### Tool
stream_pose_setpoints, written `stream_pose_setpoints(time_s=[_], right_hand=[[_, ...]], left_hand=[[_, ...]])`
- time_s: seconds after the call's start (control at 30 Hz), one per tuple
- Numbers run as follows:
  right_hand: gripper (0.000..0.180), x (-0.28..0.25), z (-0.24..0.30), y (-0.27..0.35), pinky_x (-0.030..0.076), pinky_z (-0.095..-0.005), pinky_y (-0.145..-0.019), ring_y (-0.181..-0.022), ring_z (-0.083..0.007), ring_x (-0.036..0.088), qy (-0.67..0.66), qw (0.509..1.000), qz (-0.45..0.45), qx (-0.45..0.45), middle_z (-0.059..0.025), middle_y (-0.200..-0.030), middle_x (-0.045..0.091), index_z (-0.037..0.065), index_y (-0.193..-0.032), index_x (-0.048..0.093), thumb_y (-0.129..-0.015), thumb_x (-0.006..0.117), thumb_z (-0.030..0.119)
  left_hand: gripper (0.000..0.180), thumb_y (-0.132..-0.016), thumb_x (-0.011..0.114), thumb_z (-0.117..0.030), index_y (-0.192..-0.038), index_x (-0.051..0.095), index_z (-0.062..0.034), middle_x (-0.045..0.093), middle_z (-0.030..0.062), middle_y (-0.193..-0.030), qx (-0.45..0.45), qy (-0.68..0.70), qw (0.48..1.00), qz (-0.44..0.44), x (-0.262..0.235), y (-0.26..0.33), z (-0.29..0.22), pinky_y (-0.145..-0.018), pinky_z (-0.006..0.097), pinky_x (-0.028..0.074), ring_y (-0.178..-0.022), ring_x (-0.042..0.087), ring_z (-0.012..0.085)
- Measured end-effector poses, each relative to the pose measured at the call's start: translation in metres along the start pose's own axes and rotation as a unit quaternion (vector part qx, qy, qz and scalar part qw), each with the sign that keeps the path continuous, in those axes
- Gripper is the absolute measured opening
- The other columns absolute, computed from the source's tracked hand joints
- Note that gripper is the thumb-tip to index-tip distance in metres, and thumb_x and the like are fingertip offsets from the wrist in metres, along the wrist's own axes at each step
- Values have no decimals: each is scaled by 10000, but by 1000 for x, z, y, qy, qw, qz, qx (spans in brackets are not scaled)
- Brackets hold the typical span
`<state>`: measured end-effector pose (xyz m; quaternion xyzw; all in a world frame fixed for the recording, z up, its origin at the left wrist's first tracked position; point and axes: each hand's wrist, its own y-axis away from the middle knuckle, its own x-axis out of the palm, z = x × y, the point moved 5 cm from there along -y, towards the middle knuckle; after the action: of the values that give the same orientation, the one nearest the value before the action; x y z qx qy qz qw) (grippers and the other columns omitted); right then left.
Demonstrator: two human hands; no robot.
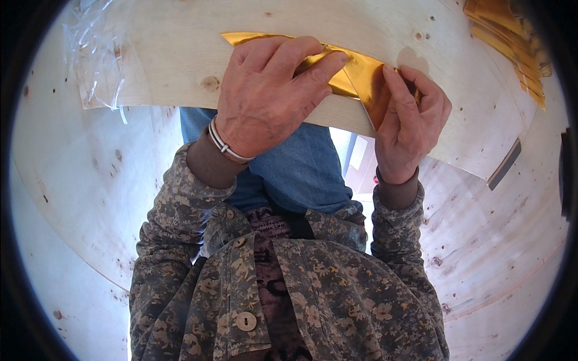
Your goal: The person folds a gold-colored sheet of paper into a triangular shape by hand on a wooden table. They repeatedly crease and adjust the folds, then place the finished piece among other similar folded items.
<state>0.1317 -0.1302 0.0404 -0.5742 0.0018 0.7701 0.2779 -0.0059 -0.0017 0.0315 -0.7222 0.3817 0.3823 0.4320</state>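
A shiny gold foil sheet (364, 69) lies across the pale wooden board in front of me, near its front edge. Its left end comes to a point, and its right part is folded over at a slant, making a crease. My left hand (265, 90), with a silver bangle at the wrist, rests over the middle of the foil. The thumb and curled fingers close on its near part. My right hand (415, 120) pinches the folded right end between thumb and fingers. The palms hide part of the foil.
Crumpled clear plastic wrap (96, 54) lies at the far left of the wooden board (162, 72). Several gold foil sheets (506, 48) are heaped at the far right. A dark strip (504, 163) sits at the board's right corner. My legs in blue jeans (295, 162) are below the front edge.
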Motion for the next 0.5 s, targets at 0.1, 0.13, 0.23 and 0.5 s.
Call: stream_pose_setpoints(time_s=[0.1,0.13,0.23,0.5], right_hand=[[246,1,0,1,466,-338,-911,-1054,-259,573,-14,1000,1,11,-96,-1135,670,91,-1114,778,-898,682,21],[256,0,0,1,466,-341,-911,-1051,-263,575,-19,1000,2,17,-101,-1131,669,87,-1114,777,-890,682,8],[298,-2,1,-2,468,-356,-905,-1037,-282,581,-43,999,-9,19,-117,-1119,664,73,-1106,774,-844,684,-36],[403,-8,8,-1,461,-416,-889,-1049,-300,582,-56,996,-13,-74,-86,-1167,638,55,-1167,697,-764,698,56]], left_hand=[[365,-841,756,-227,-1200,718,-174,606,1,-1142,7,-2,1000,-19,2,0,1,-891,365,445,-1021,563,195],[361,-843,751,-220,-1199,715,-171,605,-1,-1138,3,2,1000,-21,2,0,1,-889,366,445,-1018,563,198],[355,-841,739,-195,-1192,704,-154,610,-3,-1158,-4,15,1000,-20,0,-2,-1,-882,375,447,-1009,565,208],[379,-853,696,-167,-1230,686,-128,646,26,-1251,-7,65,998,-8,-4,-6,-4,-877,410,463,-995,592,267]])
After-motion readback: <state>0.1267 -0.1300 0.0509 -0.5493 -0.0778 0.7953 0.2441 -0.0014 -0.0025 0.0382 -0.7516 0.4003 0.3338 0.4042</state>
